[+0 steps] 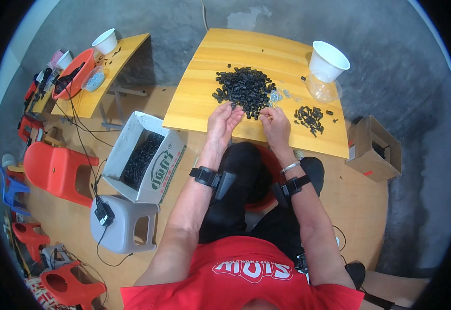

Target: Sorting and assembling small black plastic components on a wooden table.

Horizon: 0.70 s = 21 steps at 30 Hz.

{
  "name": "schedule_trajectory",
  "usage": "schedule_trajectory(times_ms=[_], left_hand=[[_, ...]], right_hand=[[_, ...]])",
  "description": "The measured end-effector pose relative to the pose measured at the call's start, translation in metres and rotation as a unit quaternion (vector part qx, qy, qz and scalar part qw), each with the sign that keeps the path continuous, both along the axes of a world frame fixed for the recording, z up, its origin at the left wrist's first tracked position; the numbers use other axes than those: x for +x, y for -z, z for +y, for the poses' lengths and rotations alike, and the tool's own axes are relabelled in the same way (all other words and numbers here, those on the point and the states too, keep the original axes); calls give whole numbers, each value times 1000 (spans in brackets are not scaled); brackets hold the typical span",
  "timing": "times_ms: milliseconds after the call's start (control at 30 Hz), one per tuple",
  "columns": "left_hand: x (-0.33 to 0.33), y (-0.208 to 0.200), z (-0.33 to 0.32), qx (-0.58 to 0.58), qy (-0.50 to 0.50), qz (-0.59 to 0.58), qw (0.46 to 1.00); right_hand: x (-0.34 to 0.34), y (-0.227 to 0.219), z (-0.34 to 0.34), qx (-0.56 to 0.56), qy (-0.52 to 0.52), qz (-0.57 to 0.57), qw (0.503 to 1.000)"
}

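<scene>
At the far left we see a blue chair (pixel 16 190) and, nearer, a red chair (pixel 55 166). Beyond them a side table (pixel 101 72) bears a red basin (pixel 89 58), a clear tub of small bluish pieces (pixel 94 80) and a white tub (pixel 105 41). On the floor a white carton (pixel 171 165) holds many dark pieces, and a gray stool (pixel 122 235) carries a black adapter (pixel 104 213).

Our left hand (pixel 225 123) is turned palm up at the near edge of the yellow table (pixel 192 82), fingers half curled. A small black piece (pixel 233 106) shows at its fingertips; we cannot tell whether they grip it. Just beyond lies the large heap of black parts (pixel 243 87), loose on the tabletop.

Below the edge, a red tub (pixel 273 165) stands between our knees. Small silvery pieces (pixel 275 97) lie at the heap's right side. Just nearer us, our right hand (pixel 275 126) has thumb and forefinger drawn close together; whether anything is pinched there is too small to tell.

Farther right sit a smaller black pile (pixel 309 120), a clear bowl (pixel 323 90) and a white bucket (pixel 329 62), then, past the table, an open cardboard box (pixel 374 160) with dark contents.
</scene>
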State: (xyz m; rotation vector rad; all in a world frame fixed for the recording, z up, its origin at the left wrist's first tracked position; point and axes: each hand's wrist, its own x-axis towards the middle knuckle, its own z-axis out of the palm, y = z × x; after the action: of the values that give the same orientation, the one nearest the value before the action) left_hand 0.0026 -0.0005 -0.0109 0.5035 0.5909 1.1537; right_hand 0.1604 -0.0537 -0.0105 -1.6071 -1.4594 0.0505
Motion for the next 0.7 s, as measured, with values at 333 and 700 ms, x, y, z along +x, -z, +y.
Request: schedule_trajectory(times_ms=[333,700], left_hand=[[-1,0,-5,30,35,24,999],[-1,-1,-4,47,86,90,991]], right_hand=[[-3,-2,-5,8,-45,-110,993],[2,-4,-9,2,-122,-144,982]])
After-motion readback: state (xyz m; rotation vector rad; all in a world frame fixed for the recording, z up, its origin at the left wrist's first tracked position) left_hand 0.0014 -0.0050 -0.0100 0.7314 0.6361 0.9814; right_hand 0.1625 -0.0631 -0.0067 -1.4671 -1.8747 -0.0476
